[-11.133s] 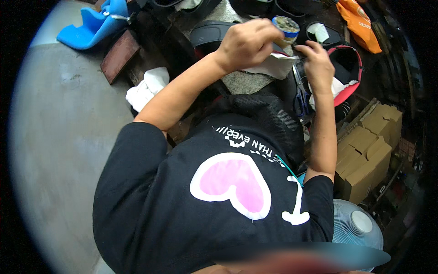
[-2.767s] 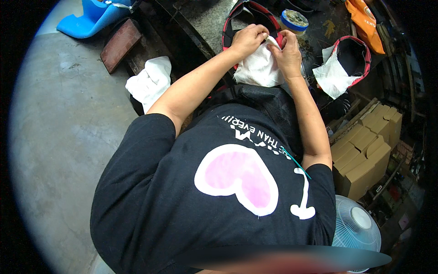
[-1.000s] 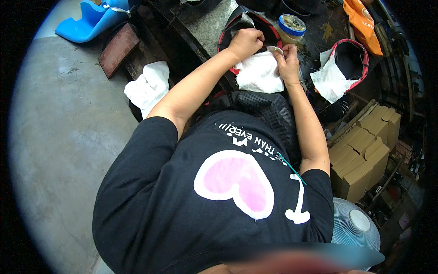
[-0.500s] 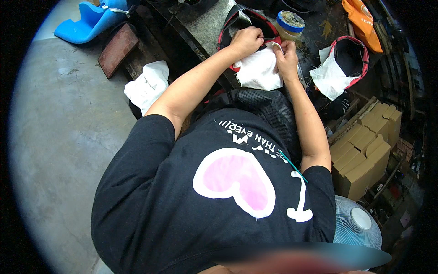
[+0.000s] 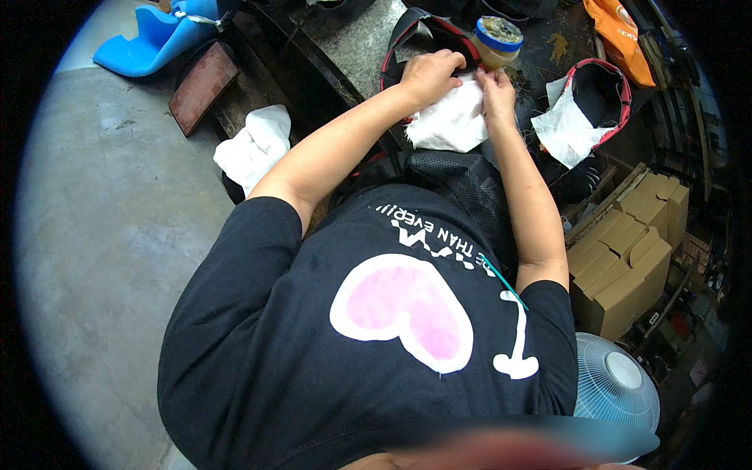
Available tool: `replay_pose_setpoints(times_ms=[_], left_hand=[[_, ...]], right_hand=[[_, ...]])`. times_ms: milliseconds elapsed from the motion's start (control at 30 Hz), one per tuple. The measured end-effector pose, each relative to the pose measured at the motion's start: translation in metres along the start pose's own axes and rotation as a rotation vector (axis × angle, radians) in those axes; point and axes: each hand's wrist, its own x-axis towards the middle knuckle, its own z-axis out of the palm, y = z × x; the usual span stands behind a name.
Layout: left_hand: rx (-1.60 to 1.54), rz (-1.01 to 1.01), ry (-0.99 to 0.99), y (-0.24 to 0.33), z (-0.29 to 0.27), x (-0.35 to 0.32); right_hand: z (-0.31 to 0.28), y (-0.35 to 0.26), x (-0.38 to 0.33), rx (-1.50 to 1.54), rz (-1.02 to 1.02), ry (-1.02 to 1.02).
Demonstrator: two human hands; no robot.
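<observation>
A black ring-shaped fabric piece with red edging (image 5: pixel 389 59) lies at the near side of the worktable, a white cloth (image 5: pixel 446 121) hanging from its near edge. My left hand (image 5: pixel 429 77) lies over that edge, its bent fingers closed on the piece where the cloth meets it. Close by on the right, my right hand (image 5: pixel 498 98) pinches the upper corner of the white cloth between thumb and fingers. Just beyond it stands a clear jar with a blue rim (image 5: pixel 499 39). Further right sits a similar black piece with red edging (image 5: pixel 624 106) and white cloth.
Cardboard boxes (image 5: pixel 623 258) are stacked to the right, above a fan (image 5: pixel 619 376). An orange bag (image 5: pixel 619 39) is at the far right. On the left are another white cloth (image 5: pixel 254 145), a brown board (image 5: pixel 202 88) and a blue curved sheet (image 5: pixel 153 43).
My left hand has shifted slightly right and its fingers have come down along the edge. My right hand has drawn in slightly at the cloth's corner; the cloth's top edge now lies flatter.
</observation>
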Motion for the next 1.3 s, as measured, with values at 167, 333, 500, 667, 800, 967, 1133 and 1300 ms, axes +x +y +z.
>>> replay_pose_setpoints(times_ms=[167, 333, 500, 667, 800, 967, 1133, 1300], left_hand=[[0.021, -0.125, -0.041, 0.004, 0.004, 0.011], [0.052, -0.198, -0.031, 0.004, 0.009, 0.013], [-0.007, -0.137, 0.054, 0.008, 0.018, 0.006], [-0.021, -0.104, 0.018, 0.007, 0.018, 0.003], [-0.086, -0.127, 0.087, 0.008, 0.015, -0.008], [-0.021, -0.085, 0.012, 0.016, 0.015, -0.013], [-0.058, -0.098, -0.025, 0.018, 0.009, -0.003], [-0.241, -0.154, -0.077, 0.006, -0.005, 0.000]], right_hand=[[-0.005, -0.006, -0.004, -0.203, -0.127, 0.015], [-0.002, -0.011, -0.007, -0.161, -0.064, 0.048], [0.002, -0.006, 0.006, -0.169, -0.014, 0.059], [0.003, 0.017, 0.017, -0.144, -0.040, 0.080], [0.000, 0.028, 0.029, 0.319, 0.150, 0.078], [-0.004, 0.007, 0.008, 0.006, -0.016, 0.168], [-0.021, -0.026, -0.026, -0.313, -0.732, 0.137], [-0.021, -0.023, -0.028, -0.443, -0.595, -0.271]])
